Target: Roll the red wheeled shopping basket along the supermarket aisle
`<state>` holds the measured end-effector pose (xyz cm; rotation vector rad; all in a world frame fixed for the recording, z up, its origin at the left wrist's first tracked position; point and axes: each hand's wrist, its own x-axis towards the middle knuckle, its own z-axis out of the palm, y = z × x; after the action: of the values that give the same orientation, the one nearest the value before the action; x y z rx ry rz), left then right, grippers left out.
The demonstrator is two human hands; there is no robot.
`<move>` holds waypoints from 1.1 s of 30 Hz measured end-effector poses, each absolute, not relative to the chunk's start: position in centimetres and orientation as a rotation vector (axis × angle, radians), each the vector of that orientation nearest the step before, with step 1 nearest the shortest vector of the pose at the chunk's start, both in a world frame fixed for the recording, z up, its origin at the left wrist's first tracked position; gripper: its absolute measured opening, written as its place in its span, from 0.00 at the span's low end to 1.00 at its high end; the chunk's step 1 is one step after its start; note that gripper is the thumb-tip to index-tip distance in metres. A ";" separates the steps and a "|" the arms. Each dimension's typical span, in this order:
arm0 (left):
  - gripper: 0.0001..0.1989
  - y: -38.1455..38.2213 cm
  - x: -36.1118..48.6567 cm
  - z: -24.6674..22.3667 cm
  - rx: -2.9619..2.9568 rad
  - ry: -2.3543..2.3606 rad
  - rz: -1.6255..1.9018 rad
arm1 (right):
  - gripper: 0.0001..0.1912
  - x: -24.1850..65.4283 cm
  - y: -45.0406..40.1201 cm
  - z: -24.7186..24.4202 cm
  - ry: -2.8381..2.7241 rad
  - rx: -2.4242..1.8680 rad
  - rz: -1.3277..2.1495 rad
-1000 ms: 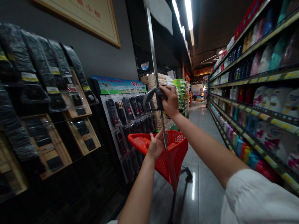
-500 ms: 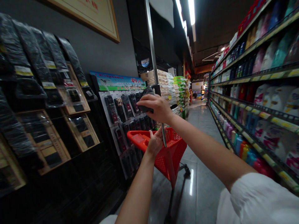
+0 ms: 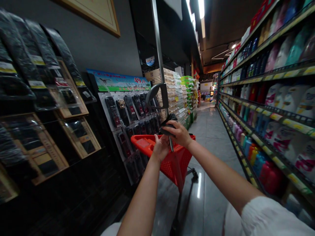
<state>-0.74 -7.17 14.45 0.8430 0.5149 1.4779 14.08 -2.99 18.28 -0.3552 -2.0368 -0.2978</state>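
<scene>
A slim metal pole (image 3: 158, 49) rises tilted in front of me, with a pale flat piece (image 3: 173, 7) beside its top. Partway up it sits a grey loop-shaped handle (image 3: 153, 95), which neither hand touches. My right hand (image 3: 180, 133) is closed around a dark piece (image 3: 169, 118) at the pole, below the loop; its exact kind is unclear. Just under it, my left hand (image 3: 161, 147) is at the pole's lower end, palm up and thumb raised, its fingers at the pole. A red shopping cart (image 3: 176, 173) stands right behind both hands.
Packaged belts (image 3: 19, 52) and boxed sets (image 3: 81, 134) hang on the left wall. Past them is a rack of small dark packages (image 3: 130, 108) under a blue sign (image 3: 123, 81). Stacked cartons (image 3: 169, 88) stand farther on. Bottle shelves (image 3: 268, 111) line the right of the tiled aisle (image 3: 206, 131).
My right hand has moved down from the loop handle to just above my left hand, with the dark piece. The loop handle now shows uncovered. The view has shifted slightly.
</scene>
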 end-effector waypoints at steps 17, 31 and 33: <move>0.27 -8.1 -7.8 15.2 1.775 1.626 1.458 | 0.32 12.9 -3.4 2.3 -1.460 -0.869 0.446; 0.19 -7.2 -7.8 13.8 2.274 2.080 0.764 | 0.28 9.7 -5.4 -2.0 -1.116 -0.989 0.612; 0.18 -7.0 -7.5 13.7 2.267 2.097 0.758 | 0.29 9.0 -5.8 -1.9 -1.108 -1.032 0.619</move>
<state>-7.50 -7.04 13.72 2.2674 2.0975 0.7576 9.00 -5.82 -1.95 -1.0323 -1.1078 0.6187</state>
